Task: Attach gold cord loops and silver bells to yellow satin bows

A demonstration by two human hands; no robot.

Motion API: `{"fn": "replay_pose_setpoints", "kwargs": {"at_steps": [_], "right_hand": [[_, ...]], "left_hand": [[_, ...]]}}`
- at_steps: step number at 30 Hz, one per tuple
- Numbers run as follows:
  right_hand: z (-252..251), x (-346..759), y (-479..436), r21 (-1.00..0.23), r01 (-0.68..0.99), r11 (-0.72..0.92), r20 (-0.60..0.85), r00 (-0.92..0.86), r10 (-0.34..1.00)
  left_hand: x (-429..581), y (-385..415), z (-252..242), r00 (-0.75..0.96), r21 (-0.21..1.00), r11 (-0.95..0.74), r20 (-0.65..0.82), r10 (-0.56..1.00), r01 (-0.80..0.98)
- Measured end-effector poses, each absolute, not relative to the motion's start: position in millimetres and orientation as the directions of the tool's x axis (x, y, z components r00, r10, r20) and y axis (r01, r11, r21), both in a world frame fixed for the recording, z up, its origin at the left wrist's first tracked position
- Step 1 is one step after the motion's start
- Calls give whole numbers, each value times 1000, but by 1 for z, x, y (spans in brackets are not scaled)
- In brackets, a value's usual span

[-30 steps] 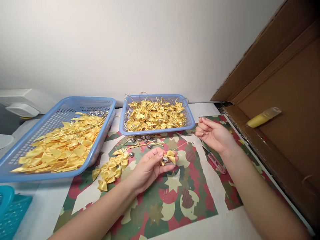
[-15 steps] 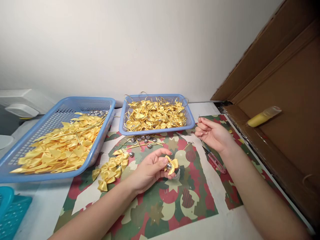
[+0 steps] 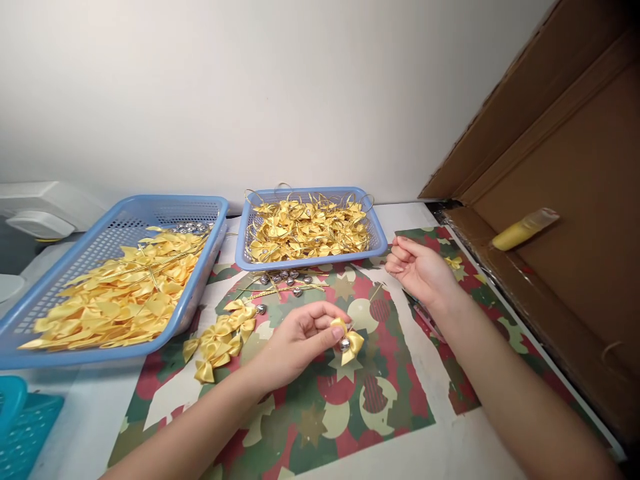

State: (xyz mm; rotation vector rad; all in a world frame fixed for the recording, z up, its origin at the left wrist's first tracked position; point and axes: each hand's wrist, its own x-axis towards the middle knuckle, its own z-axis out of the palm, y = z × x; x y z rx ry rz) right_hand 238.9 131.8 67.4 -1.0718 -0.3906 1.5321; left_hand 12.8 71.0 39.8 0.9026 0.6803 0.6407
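Observation:
My left hand (image 3: 313, 337) pinches a yellow satin bow (image 3: 353, 347) between thumb and forefinger, above the patterned sheet. A small silver jingle bell (image 3: 345, 344) sits at the bow's middle. To the right and farther back, my right hand (image 3: 417, 267) is raised with thumb and forefinger pressed together and the other fingers curled. What it pinches is too fine to make out. Left of my left hand lies a small heap of yellow bows (image 3: 220, 340), with a loose bell (image 3: 261, 309) beside it. Several more bells (image 3: 290, 279) lie among gold cords (image 3: 277, 288) farther back.
A blue basket (image 3: 240, 247) at the back holds bows with gold loops. Another blue basket (image 3: 173, 327) on the left holds bows, cords and bells. Pink-handled snips (image 3: 429, 321) lie partly under my right forearm. A cardboard wall (image 3: 565, 160) with a yellow tube (image 3: 525, 229) stands right.
My left hand has turned the bow, which now tilts downward and shows more beyond the thumb. The right hand has shifted slightly, its pinch kept; the thin sliver at its fingertips no longer shows.

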Motion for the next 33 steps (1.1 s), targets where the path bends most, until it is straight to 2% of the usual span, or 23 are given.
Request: {"fn": "replay_pose_setpoints", "kwargs": {"at_steps": [4, 11, 17, 20, 21, 23, 25, 27, 29, 30, 31, 33], "right_hand": [[69, 233, 128, -699, -654, -287, -426, 59, 903], [70, 234, 130, -708, -651, -273, -435, 98, 895], [68, 232, 132, -723, -638, -264, -482, 194, 854], [69, 230, 132, -737, -632, -240, -492, 258, 832], [69, 229, 133, -739, -630, -239, -496, 267, 826], [69, 228, 133, -735, -631, -247, -509, 274, 816], [65, 226, 134, -725, -637, -262, -529, 272, 804], [58, 222, 133, -712, -642, -286, -554, 263, 790], [48, 218, 131, -703, -640, -311, -575, 254, 777], [43, 215, 130, -702, -636, -321, -582, 253, 773], [38, 213, 129, -705, -629, -328, -585, 256, 769], [32, 211, 126, -721, -609, -331, -583, 275, 764]], "left_hand": [[13, 68, 41, 615, 864, 471, -277, 738, -177], [14, 67, 33, 709, 776, 595, -300, 638, -208], [15, 65, 34, 672, 825, 550, -335, 661, -129], [14, 63, 39, 677, 895, 446, -324, 661, -7], [13, 62, 43, 683, 933, 355, -293, 669, 53], [13, 58, 52, 691, 974, 68, -202, 694, 216], [15, 52, 62, 701, 862, -266, -134, 701, 431], [20, 43, 70, 703, 611, -483, -176, 690, 627], [28, 33, 72, 691, 348, -599, -306, 654, 721], [31, 28, 70, 686, 256, -640, -359, 633, 725], [34, 24, 67, 684, 196, -670, -388, 617, 716], [37, 17, 57, 689, 156, -687, -357, 631, 710]]}}
